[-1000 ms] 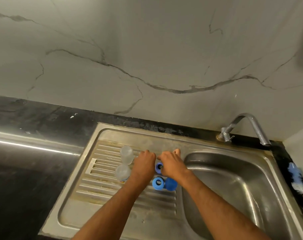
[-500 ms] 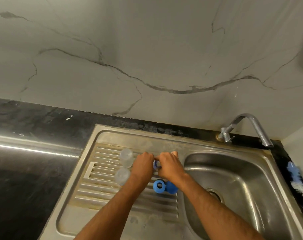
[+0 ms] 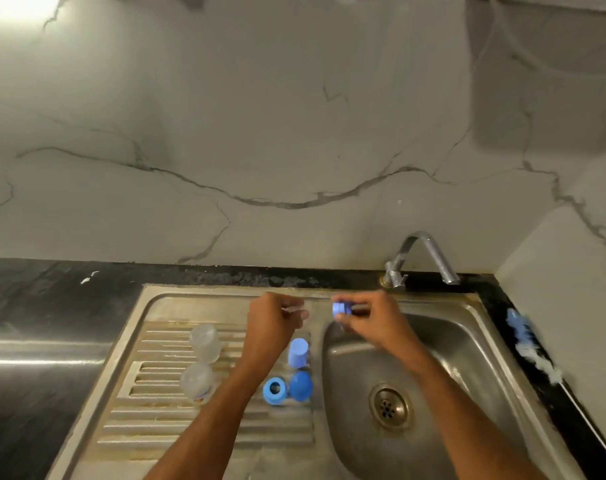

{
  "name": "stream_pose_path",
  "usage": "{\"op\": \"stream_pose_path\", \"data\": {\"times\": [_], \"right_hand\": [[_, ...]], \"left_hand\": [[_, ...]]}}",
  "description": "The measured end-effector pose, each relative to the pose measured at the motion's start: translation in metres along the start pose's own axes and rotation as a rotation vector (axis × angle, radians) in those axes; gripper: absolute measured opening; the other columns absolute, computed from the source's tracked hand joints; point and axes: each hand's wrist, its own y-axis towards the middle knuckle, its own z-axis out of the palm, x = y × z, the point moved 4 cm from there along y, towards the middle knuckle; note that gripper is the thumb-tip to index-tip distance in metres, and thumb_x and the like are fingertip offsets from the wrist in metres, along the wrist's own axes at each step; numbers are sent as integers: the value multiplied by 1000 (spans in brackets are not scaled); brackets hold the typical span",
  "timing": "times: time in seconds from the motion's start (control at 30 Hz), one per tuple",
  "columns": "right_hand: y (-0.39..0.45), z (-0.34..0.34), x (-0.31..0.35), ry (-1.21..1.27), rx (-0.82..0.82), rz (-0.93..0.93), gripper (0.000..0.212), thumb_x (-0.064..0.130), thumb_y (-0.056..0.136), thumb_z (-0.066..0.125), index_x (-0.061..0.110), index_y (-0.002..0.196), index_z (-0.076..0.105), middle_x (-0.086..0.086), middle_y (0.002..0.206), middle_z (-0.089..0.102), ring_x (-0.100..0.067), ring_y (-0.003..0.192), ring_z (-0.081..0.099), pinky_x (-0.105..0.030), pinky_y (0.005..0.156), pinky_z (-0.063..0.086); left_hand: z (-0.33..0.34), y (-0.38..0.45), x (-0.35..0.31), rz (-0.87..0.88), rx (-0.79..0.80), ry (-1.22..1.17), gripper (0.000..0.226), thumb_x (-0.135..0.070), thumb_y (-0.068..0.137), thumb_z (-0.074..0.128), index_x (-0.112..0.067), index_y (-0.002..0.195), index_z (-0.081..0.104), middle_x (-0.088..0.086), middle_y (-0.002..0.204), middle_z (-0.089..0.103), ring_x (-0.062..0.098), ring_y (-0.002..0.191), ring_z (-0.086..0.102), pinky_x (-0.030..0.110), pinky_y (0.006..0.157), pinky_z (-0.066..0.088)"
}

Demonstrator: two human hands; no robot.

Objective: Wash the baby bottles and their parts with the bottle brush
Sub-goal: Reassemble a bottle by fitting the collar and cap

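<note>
Your right hand [image 3: 370, 322] pinches a blue bottle ring [image 3: 339, 308] at its fingertips above the sink [image 3: 474, 358]; your left hand [image 3: 272, 322] curls round something small and clear that I cannot identify

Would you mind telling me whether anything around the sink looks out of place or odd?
Mostly orderly. The bottle brush lies on the black counter edge right of the sink, away from the parts on the drainboard. The clear bottles there lie on their sides, not upright. No spill shows.
</note>
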Motion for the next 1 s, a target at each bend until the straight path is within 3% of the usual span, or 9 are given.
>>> {"op": "stream_pose_path", "data": {"times": [0.1, 0.27, 0.3, 0.33, 0.4, 0.47, 0.6, 0.8, 1.0], "right_hand": [[-21, -73, 34, 226, -68, -40, 41, 0, 76, 80, 22, 110, 74, -2, 101, 77, -8, 88, 73, -20, 79, 58], [-52, -143, 12, 791, -36, -43, 32, -5, 86, 62, 4, 116, 70, -24, 116, 69, -40, 102, 69, -40, 83, 60], [-51, -138, -19, 759, -60, 83, 29, -4, 88, 60, 5, 113, 71, -24, 117, 68, -39, 103, 69, -41, 85, 60], [-52, -130, -51, 518, -91, 208, 25, -1, 92, 60, 6, 113, 71, -22, 118, 68, -36, 105, 68, -42, 90, 58], [-64, -103, -126, -356, -18, 408, 23, 13, 98, 56, 10, 119, 65, -15, 123, 66, -28, 114, 64, -36, 100, 51], [-82, -84, -169, -630, -6, 474, 28, 21, 93, 62, 15, 120, 65, -7, 121, 67, -20, 110, 64, -26, 93, 49], [-89, -96, -188, -318, -37, 500, 28, 23, 84, 77, 24, 111, 71, 1, 104, 73, -8, 88, 68, -22, 82, 55], [-91, -103, -146, 326, -139, 370, 33, 7, 84, 74, 23, 113, 71, -2, 107, 69, -16, 90, 71, -29, 73, 61], [-92, -98, -105, 620, -272, 209, 32, 4, 83, 75, 16, 112, 72, -4, 105, 74, -19, 96, 73, -37, 76, 62]], "left_hand": [[8, -3, -62, 117, 47, -219, 12, -4, 82, 81, -14, 89, 79, 2, 71, 77, 16, 61, 74, 34, 72, 63], [50, -2, -122, 55, 476, -761, 18, -1, 77, 75, -2, 95, 78, 15, 85, 76, 20, 74, 72, 24, 68, 59], [69, 2, -114, 31, 487, -650, 16, 0, 79, 75, -3, 94, 78, 13, 86, 76, 20, 77, 71, 26, 71, 60], [90, 5, -102, 71, 436, -304, 14, 0, 83, 74, -5, 96, 77, 10, 90, 76, 20, 82, 70, 30, 79, 61], [135, -1, -69, 174, 360, 500, 20, -8, 94, 63, -8, 112, 70, 10, 111, 70, 23, 103, 67, 35, 97, 53], [168, -19, -47, 225, 390, 757, 23, -11, 96, 57, -6, 116, 68, 14, 118, 69, 30, 111, 65, 38, 99, 50], [189, -23, -52, 273, 326, 676, 11, -18, 87, 72, -15, 97, 76, 5, 96, 75, 22, 91, 71, 34, 85, 58], [185, -29, -83, 272, 254, 251, 9, -27, 83, 80, -24, 89, 74, -13, 81, 67, -2, 74, 61, 9, 69, 44], [171, -39, -99, 274, 220, -30, 12, -25, 79, 84, -27, 86, 75, -8, 77, 72, 4, 74, 68, 21, 70, 58]]}}
